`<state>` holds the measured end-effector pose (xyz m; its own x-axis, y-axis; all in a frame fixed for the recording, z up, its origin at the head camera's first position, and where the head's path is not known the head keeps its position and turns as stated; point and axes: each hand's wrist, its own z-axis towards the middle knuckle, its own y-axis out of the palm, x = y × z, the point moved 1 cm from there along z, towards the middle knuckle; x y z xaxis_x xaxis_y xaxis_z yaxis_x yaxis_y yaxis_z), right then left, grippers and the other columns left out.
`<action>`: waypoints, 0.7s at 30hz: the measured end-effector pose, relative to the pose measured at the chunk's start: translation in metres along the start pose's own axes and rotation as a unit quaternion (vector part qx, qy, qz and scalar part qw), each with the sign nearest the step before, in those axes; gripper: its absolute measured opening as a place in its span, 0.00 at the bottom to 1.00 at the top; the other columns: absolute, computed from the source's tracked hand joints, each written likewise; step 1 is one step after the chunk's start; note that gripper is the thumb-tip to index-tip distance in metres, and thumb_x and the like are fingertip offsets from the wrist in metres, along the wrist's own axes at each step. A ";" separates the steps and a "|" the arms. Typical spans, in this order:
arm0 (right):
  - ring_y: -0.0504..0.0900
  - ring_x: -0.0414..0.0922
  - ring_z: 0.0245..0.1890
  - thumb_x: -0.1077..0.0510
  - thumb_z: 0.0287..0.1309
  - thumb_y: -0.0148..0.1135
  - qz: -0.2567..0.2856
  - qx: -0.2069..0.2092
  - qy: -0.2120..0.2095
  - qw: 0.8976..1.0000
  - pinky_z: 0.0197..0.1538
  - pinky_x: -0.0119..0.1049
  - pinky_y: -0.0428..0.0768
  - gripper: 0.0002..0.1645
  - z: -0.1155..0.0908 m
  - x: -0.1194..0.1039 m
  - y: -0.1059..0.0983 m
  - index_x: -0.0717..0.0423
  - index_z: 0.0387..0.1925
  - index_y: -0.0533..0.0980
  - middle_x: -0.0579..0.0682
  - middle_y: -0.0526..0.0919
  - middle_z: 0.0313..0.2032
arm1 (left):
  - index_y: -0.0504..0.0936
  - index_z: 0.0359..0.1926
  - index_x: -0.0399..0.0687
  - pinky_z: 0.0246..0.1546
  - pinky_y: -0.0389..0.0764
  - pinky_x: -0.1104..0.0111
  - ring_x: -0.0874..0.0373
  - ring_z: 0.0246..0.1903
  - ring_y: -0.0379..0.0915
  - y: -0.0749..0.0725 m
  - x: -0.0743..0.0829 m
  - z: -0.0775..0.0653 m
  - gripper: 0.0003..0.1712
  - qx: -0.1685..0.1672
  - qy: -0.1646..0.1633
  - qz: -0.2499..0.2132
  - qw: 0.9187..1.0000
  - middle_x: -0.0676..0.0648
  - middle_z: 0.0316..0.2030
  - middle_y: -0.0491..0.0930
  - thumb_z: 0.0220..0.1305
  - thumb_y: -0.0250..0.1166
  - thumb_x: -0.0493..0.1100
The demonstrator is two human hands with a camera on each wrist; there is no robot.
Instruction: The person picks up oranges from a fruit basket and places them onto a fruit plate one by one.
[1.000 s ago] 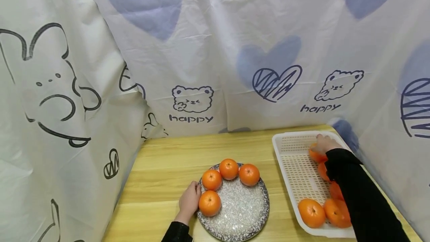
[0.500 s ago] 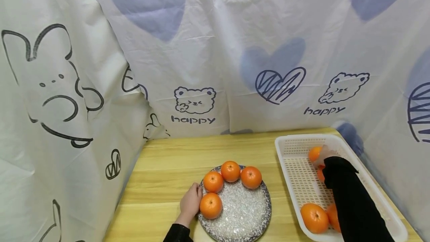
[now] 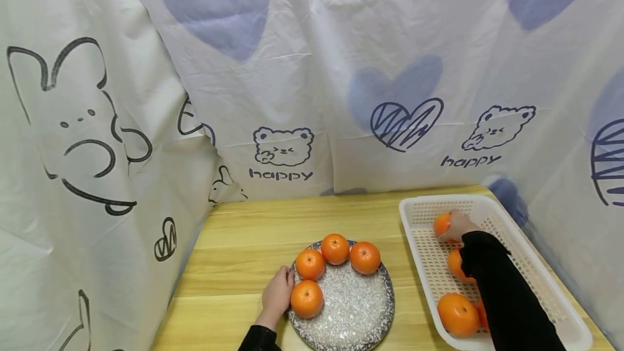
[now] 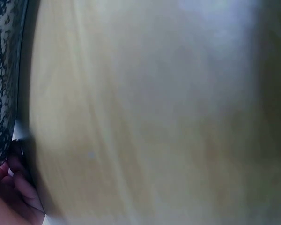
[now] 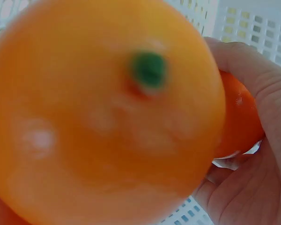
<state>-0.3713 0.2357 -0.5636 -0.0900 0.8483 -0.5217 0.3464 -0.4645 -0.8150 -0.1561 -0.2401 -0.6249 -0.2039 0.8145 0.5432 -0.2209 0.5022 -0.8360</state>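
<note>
My left hand [image 3: 278, 291] grips the left rim of a round speckled plate [image 3: 353, 307]; its fingers [image 4: 21, 183] also show under the plate's dark edge in the left wrist view. Several oranges stand along the plate's left and far rim, one orange [image 3: 306, 299] beside that hand. Inside the far part of a white plastic basket [image 3: 414, 253], my right hand [image 3: 458, 225] holds an orange [image 3: 441, 223] between thumb and fingers. The right wrist view shows this held orange [image 5: 241, 112] partly hidden behind a nearer orange [image 5: 98, 117] with a green stem spot.
More oranges lie in the basket, one orange [image 3: 458, 314] at its near left corner; the right sleeve [image 3: 507, 291] covers others. Plate and basket stand on a wooden table [image 3: 244, 237], with a printed cloth [image 3: 341, 69] hanging behind.
My right hand has shifted left inside the basket with the orange in its grasp, and another orange there has come nearer. My left hand has kept its place at the plate.
</note>
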 end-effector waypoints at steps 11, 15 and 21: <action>0.67 0.71 0.52 0.55 0.51 0.71 0.112 0.064 -0.063 0.990 0.52 0.59 0.68 0.57 -0.019 -0.022 -0.011 0.70 0.65 0.40 0.79 0.58 0.54 | 0.74 0.36 0.48 0.22 0.66 0.66 0.60 0.21 0.68 -0.002 0.002 -0.001 0.08 -0.008 -0.003 -0.002 1.000 0.52 0.23 0.73 0.72 0.53 0.45; 0.66 0.70 0.56 0.54 0.54 0.70 0.162 0.100 -0.102 0.976 0.55 0.60 0.68 0.56 -0.023 -0.042 -0.022 0.66 0.68 0.41 0.77 0.57 0.59 | 0.74 0.35 0.48 0.22 0.66 0.65 0.60 0.22 0.68 -0.001 0.000 0.001 0.08 -0.009 -0.002 0.000 1.000 0.52 0.24 0.73 0.71 0.53 0.45; 0.66 0.66 0.59 0.48 0.54 0.71 0.203 0.106 -0.165 0.959 0.56 0.59 0.69 0.55 -0.028 -0.078 -0.028 0.54 0.72 0.47 0.68 0.55 0.65 | 0.74 0.35 0.49 0.22 0.67 0.65 0.60 0.22 0.69 -0.001 0.000 0.001 0.08 -0.007 -0.003 -0.002 1.000 0.51 0.24 0.74 0.71 0.54 0.45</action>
<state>-0.3478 0.1895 -0.4925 -0.2901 0.4760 -0.8303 0.2202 -0.8111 -0.5419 -0.1569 -0.2411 -0.6243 -0.2095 0.8110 0.5462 -0.2081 0.5088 -0.8353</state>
